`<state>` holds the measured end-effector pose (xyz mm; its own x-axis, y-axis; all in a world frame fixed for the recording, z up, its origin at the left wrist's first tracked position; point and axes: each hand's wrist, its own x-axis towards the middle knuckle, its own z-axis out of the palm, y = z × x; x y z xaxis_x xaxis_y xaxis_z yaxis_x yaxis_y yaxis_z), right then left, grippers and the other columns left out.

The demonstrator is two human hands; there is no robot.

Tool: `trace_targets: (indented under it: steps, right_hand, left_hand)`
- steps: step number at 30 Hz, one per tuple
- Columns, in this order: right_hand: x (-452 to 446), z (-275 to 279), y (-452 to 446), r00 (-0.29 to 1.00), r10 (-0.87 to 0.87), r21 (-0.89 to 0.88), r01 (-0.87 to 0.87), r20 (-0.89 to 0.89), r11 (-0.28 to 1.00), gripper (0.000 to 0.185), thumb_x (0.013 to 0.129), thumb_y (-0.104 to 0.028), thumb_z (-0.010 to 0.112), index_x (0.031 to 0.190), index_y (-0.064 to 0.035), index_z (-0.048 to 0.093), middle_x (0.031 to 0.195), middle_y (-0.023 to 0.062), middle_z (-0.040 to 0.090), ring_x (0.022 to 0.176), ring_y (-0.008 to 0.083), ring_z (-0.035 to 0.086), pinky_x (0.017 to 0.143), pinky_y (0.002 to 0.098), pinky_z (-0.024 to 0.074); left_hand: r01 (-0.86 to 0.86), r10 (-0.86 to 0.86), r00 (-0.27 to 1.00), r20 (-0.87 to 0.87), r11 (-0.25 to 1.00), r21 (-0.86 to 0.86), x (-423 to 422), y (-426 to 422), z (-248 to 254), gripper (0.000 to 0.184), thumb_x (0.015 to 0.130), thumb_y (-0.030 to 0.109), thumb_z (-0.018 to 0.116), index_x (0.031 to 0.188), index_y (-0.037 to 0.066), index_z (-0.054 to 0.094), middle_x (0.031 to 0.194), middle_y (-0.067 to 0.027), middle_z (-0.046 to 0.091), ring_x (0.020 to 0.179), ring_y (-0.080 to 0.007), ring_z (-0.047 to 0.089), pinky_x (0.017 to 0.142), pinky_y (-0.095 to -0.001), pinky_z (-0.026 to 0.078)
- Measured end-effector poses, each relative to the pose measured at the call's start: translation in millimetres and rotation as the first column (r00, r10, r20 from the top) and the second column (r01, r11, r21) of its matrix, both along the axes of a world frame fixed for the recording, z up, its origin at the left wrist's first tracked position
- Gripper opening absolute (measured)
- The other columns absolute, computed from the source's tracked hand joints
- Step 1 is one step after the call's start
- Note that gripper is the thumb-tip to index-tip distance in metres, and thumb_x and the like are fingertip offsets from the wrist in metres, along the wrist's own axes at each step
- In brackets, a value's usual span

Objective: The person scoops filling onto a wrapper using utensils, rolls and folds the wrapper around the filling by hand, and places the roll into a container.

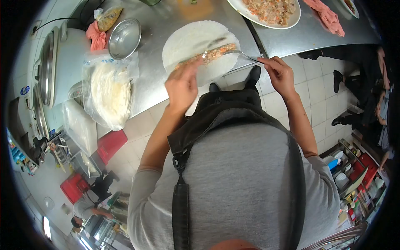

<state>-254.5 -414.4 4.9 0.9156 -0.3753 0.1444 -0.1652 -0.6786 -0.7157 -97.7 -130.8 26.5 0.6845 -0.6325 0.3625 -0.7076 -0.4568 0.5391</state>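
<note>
A round white wrapper sheet point(183, 41) lies flat on the steel table, with a strip of minced filling point(216, 53) with orange bits across its lower part. My right hand point(280, 77) grips the handle of a metal spoon point(246, 55), whose far end touches the right end of the strip. My left hand point(183, 85) is over the near left edge of the wrapper, fingers bent together at the filling. A small shiny piece shows by its fingertips; what they hold is not clear.
A plate of filling point(233, 3) stands at the back right, near a pink cloth point(327, 16). On the left are a metal bowl point(125, 38), a plastic bag of white sheets point(110, 91) and a knotted bag point(108, 18). Other people are at both sides.
</note>
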Motion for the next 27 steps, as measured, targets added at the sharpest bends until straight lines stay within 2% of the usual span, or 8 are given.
trace_targets:
  steps: [2, 5, 11, 15, 17, 21, 23, 27]
  right_hand:
    - [1, 0, 9, 0.996, 0.071, 0.033, -0.073, 0.049, 0.997, 0.037, 0.090, 0.001, 0.069, 0.119, -0.0214, 0.078, 0.088, 0.0074, 0.067, 0.071, 0.0267, 0.064, 0.065, 0.0360, 0.0525]
    - [11, 4, 28, 0.992, 0.124, 0.044, -0.125, 0.039, 0.991, 0.039, 0.088, 0.001, 0.071, 0.119, -0.0220, 0.078, 0.089, 0.0070, 0.067, 0.073, 0.0277, 0.065, 0.066, 0.0359, 0.0531]
    - [8, 0, 32, 1.000, 0.024, -0.015, -0.024, 0.014, 1.000, 0.038, 0.088, 0.001, 0.072, 0.118, -0.0214, 0.078, 0.087, 0.0064, 0.066, 0.075, 0.0264, 0.067, 0.066, 0.0364, 0.0539]
    - [22, -5, 60, 0.984, 0.166, -0.118, -0.157, 0.072, 0.981, 0.036, 0.092, 0.002, 0.069, 0.122, -0.0173, 0.077, 0.089, 0.0075, 0.066, 0.072, 0.0229, 0.063, 0.065, 0.0330, 0.0515]
    - [26, 1, 60, 0.993, 0.100, -0.088, -0.094, 0.064, 0.992, 0.035, 0.088, 0.002, 0.070, 0.115, -0.0185, 0.079, 0.086, 0.0067, 0.066, 0.076, 0.0279, 0.067, 0.065, 0.0380, 0.0535]
    - [13, 3, 45, 0.999, 0.025, -0.049, -0.023, 0.040, 0.999, 0.035, 0.089, 0.001, 0.070, 0.116, -0.0188, 0.078, 0.087, 0.0062, 0.067, 0.076, 0.0271, 0.068, 0.065, 0.0376, 0.0535]
    - [12, 0, 52, 0.989, 0.113, 0.011, -0.115, 0.094, 0.993, 0.035, 0.089, 0.000, 0.070, 0.118, -0.0194, 0.078, 0.088, 0.0061, 0.067, 0.077, 0.0267, 0.068, 0.066, 0.0374, 0.0539]
    - [28, 0, 75, 0.996, 0.088, -0.143, -0.084, 0.021, 0.986, 0.036, 0.089, 0.000, 0.070, 0.116, -0.0210, 0.079, 0.089, 0.0059, 0.068, 0.078, 0.0266, 0.068, 0.066, 0.0371, 0.0549]
  left_hand:
    - [-0.098, 0.106, 0.990, -0.096, 0.992, 0.081, 8, 8, 11, 0.050, 0.082, -0.005, 0.064, 0.126, 0.018, 0.073, 0.097, -0.0129, 0.073, 0.079, -0.0340, 0.069, 0.074, -0.0417, 0.057]
    - [-0.056, 0.052, 0.997, 0.062, 0.995, 0.079, 10, 21, -11, 0.049, 0.082, -0.005, 0.065, 0.125, 0.018, 0.073, 0.094, -0.0112, 0.073, 0.076, -0.0316, 0.068, 0.071, -0.0412, 0.055]
    - [-0.068, 0.074, 0.997, -0.030, 0.984, 0.163, 5, 48, 7, 0.049, 0.083, -0.004, 0.065, 0.126, 0.018, 0.073, 0.093, -0.0082, 0.072, 0.076, -0.0304, 0.068, 0.071, -0.0395, 0.054]
    - [-0.065, 0.063, 0.998, 0.017, 0.989, 0.136, 16, 49, -4, 0.048, 0.084, -0.003, 0.065, 0.126, 0.018, 0.073, 0.090, -0.0083, 0.071, 0.074, -0.0304, 0.067, 0.070, -0.0395, 0.054]
    - [0.020, -0.026, 0.997, 0.066, 0.995, 0.096, 13, 50, -8, 0.039, 0.092, 0.000, 0.064, 0.125, 0.018, 0.074, 0.092, -0.0103, 0.072, 0.073, -0.0303, 0.065, 0.069, -0.0401, 0.052]
    - [0.007, -0.004, 1.000, -0.031, 0.994, 0.113, 15, 70, 11, 0.045, 0.087, -0.001, 0.066, 0.126, 0.019, 0.073, 0.085, -0.0078, 0.069, 0.072, -0.0296, 0.065, 0.068, -0.0410, 0.052]
    - [-0.096, 0.109, 0.992, -0.065, 0.980, 0.172, 21, 75, 14, 0.043, 0.089, 0.000, 0.067, 0.126, 0.020, 0.073, 0.087, -0.0067, 0.071, 0.072, -0.0292, 0.065, 0.069, -0.0391, 0.053]
    - [-0.007, 0.006, 1.000, 0.009, 0.996, 0.090, 14, 79, -1, 0.040, 0.090, 0.000, 0.066, 0.124, 0.020, 0.075, 0.083, -0.0053, 0.068, 0.067, -0.0272, 0.061, 0.066, -0.0385, 0.051]
